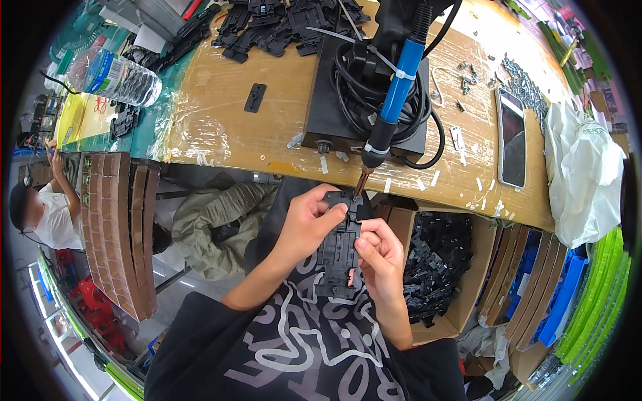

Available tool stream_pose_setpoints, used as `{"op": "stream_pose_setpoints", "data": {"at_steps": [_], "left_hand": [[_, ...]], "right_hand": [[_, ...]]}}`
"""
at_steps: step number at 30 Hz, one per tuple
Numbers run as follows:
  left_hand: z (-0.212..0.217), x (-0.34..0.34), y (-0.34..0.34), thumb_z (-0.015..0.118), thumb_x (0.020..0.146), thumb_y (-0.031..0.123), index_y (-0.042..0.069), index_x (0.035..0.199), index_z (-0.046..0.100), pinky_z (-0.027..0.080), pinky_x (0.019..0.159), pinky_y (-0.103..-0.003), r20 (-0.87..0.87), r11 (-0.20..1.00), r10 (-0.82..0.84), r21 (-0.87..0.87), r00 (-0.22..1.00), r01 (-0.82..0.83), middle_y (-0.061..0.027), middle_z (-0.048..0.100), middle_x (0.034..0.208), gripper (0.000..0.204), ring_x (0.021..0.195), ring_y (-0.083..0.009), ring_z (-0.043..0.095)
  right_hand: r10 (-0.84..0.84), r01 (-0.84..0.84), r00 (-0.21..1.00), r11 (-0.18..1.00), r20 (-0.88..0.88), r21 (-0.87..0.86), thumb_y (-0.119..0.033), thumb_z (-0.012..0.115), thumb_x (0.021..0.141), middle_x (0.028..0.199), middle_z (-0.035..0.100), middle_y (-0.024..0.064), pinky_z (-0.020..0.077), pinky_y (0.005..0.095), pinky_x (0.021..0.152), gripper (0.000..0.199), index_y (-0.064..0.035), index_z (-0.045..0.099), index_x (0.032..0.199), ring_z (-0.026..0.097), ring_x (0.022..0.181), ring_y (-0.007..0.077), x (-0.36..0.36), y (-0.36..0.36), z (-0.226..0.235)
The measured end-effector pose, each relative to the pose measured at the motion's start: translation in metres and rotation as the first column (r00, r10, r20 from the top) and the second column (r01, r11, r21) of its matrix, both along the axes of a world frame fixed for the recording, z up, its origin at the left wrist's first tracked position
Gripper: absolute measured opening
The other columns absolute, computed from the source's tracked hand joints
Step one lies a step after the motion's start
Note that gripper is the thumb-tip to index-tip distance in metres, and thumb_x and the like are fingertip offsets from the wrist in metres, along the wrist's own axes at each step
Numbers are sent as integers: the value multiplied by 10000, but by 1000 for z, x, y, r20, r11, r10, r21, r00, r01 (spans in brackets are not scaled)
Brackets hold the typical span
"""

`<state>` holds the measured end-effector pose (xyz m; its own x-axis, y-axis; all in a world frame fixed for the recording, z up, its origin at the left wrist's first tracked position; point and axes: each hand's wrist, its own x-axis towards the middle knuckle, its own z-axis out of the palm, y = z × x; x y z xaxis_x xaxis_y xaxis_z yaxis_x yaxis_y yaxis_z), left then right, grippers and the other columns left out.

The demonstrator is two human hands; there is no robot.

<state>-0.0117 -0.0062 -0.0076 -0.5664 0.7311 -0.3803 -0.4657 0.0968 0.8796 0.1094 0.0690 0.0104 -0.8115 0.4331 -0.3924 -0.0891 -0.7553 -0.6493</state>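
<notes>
- Left hand (309, 222) pinches upper end of black plastic part (336, 254); right hand (381, 252) pinches its right side.
- Part sits between the hands.
- Carton (479, 271) of black pieces (438, 260) right of right hand.
- Blue screwdriver (400, 83) beyond hands, bit at part's top end.
- Tabletop (224, 130) ahead: small black plate (255, 97) beyond left hand, phone (512, 140) far right.

A tan table (221, 127) under shiny clear film spans the upper part of the frame, green toward the left. On it lie heaped black parts (274, 33) at the top, one small black plate (255, 97) left of centre, a black box (321, 110) at upper centre and, toward the upper right, screws (525, 83), white scraps (435, 178) and a phone (512, 140).
</notes>
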Motion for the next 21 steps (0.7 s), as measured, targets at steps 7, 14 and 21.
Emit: {"op": "stream_pose_setpoints", "data": {"at_steps": [7, 14, 21], "left_hand": [[1, 0, 1, 522, 780, 44, -27, 962, 513, 265, 416, -159, 0, 1000, 2, -2, 1000, -2, 23, 512, 572, 196, 489, 9, 393], [0, -1, 1, 518, 784, 44, -30, 968, 510, 295, 423, -156, 21, 1000, -4, 8, 1000, 4, 9, 528, 584, 198, 500, 1, 423], [4, -1, 2, 511, 789, 40, -36, 971, 506, 347, 441, -160, 37, 1000, 14, 14, 999, -14, -17, 554, 620, 197, 521, -15, 467]], "right_hand": [[-28, 28, 1000, 1000, 0, -12, -32, 484, 817, 752, 573, 120, 462, 234, 400, 163, 54, 440, 949, 535, 488, 134, -1, 0, 2], [-24, 24, 1000, 1000, -3, -10, -26, 482, 816, 755, 573, 117, 464, 234, 398, 162, 54, 437, 950, 537, 487, 137, -2, 0, 1], [-23, 22, 1000, 999, -14, -24, -26, 483, 815, 746, 572, 114, 468, 235, 399, 156, 50, 437, 943, 536, 483, 136, -2, -1, -1]]}}
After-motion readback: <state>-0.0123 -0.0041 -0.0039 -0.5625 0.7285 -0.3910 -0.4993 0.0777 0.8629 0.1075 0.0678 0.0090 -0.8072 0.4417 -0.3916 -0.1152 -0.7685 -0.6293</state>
